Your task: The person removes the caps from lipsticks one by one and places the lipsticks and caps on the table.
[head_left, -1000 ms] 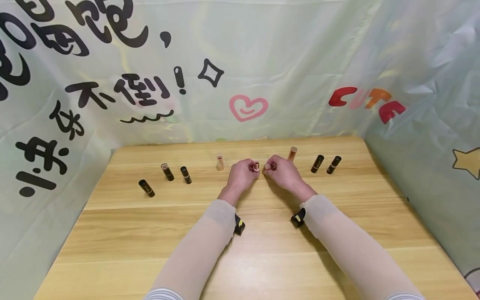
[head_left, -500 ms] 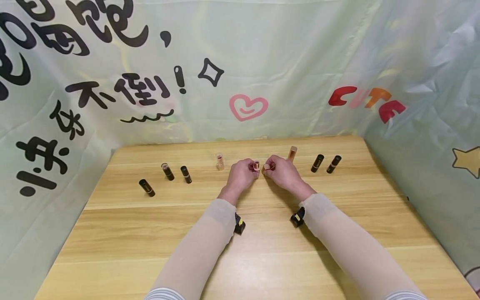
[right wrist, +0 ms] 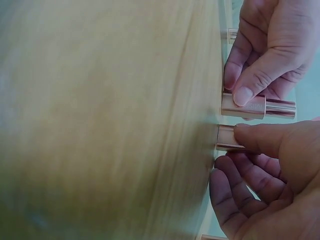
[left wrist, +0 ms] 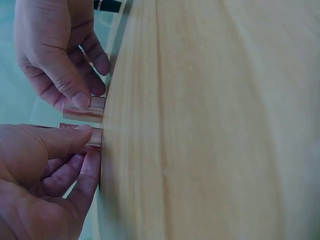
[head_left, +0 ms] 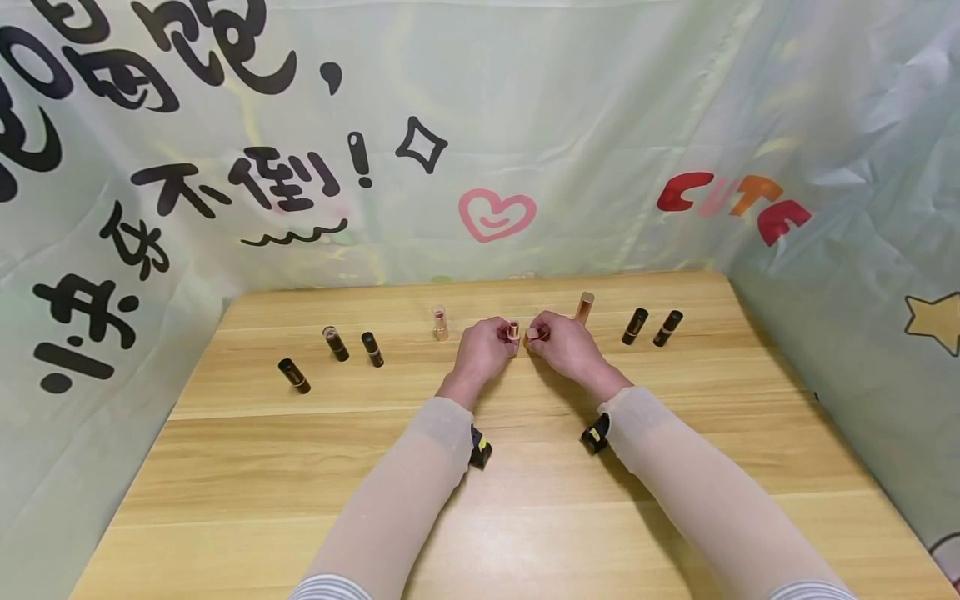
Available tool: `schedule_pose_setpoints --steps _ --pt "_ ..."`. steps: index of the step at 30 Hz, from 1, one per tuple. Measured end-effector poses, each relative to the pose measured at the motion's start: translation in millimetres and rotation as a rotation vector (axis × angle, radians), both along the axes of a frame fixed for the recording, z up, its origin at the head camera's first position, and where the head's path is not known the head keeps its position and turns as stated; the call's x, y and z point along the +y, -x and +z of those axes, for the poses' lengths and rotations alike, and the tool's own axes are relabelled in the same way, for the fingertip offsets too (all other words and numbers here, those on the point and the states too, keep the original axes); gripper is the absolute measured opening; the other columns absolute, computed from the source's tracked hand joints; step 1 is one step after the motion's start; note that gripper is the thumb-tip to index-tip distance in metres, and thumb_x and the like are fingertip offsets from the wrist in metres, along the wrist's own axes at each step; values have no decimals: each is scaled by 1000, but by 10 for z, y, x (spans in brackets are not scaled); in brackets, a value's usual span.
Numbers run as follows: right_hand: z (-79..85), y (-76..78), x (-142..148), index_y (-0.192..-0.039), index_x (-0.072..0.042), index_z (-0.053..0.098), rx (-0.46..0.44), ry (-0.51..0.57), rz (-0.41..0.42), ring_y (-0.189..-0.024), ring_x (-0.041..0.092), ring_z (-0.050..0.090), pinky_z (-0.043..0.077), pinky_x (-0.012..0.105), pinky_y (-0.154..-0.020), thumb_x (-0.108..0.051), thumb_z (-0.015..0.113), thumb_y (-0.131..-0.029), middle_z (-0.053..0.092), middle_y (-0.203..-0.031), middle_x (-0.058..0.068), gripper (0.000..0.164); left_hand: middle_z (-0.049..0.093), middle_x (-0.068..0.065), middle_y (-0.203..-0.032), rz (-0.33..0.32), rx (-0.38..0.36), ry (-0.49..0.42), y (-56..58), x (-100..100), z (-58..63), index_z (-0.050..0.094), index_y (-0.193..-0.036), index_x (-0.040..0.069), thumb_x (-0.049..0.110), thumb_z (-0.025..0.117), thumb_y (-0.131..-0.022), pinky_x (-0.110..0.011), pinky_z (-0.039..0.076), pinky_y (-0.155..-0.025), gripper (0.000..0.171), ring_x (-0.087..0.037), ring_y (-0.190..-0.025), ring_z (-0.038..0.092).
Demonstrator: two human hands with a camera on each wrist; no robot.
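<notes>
In the head view my left hand (head_left: 483,348) pinches an uncapped rose-gold lipstick (head_left: 513,331) upright on the wooden table. Its narrower inner tube shows above the base in the right wrist view, where the lipstick (right wrist: 245,105) sits between thumb and fingers. Beside it, a small gap away, my right hand (head_left: 567,346) pinches a matching gold cap (head_left: 533,335). The left wrist view shows the cap (left wrist: 82,111) and the lipstick (left wrist: 94,138) side by side, both touching the tabletop. No coloured bullet can be made out above the inner tube.
On the left stand several tubes: black ones (head_left: 294,377) (head_left: 372,350), a clear-topped dark one (head_left: 335,343) and a clear-topped pink lipstick (head_left: 439,324). A gold tube (head_left: 585,307) is behind my right hand. Two black tubes (head_left: 634,327) (head_left: 667,329) stand right. Printed cloth (head_left: 592,142) hangs behind the table.
</notes>
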State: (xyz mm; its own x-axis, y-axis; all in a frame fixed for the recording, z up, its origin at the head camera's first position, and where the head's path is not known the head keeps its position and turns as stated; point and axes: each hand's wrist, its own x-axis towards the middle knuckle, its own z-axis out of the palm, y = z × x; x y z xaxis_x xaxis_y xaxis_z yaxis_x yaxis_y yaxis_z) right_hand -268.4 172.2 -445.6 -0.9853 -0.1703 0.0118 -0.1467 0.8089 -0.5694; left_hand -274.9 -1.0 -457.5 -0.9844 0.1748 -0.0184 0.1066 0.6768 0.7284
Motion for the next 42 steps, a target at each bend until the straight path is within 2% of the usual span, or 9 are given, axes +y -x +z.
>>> schedule_pose_setpoints --steps 8,31,37,42 --pt "10 -2 1 -110 -7 69 2 -1 2 -98 27 71 55 46 -89 -18 76 -98 76 -104 9 18 78 -4 -108 7 -25 -19 2 3 -7 76 -118 10 12 79 -95 -38 58 -95 23 -21 -103 71" --pt "10 -3 6 -111 -8 69 -18 -1 -2 -100 28 71 55 47 -90 -19 77 -98 76 -106 9 19 78 -4 -109 0 -12 22 3 9 23 76 -119 10 13 77 -97 -38 58 -94 22 -21 -103 71" --pt "19 -12 26 -120 -3 67 -34 5 4 -106 32 72 55 50 -95 -19 76 -97 76 -113 13 29 76 -5 -113 15 -38 25 -17 24 51 73 -125 9 11 69 -101 -38 57 -96 24 -23 -107 71" --pt "45 -53 64 -133 0 62 -67 13 -6 -118 36 69 54 52 -102 -10 67 -97 73 -125 18 38 73 -10 -121 75 -83 -19 -79 24 79 66 -132 5 0 62 -100 -40 57 -100 33 -27 -115 69"
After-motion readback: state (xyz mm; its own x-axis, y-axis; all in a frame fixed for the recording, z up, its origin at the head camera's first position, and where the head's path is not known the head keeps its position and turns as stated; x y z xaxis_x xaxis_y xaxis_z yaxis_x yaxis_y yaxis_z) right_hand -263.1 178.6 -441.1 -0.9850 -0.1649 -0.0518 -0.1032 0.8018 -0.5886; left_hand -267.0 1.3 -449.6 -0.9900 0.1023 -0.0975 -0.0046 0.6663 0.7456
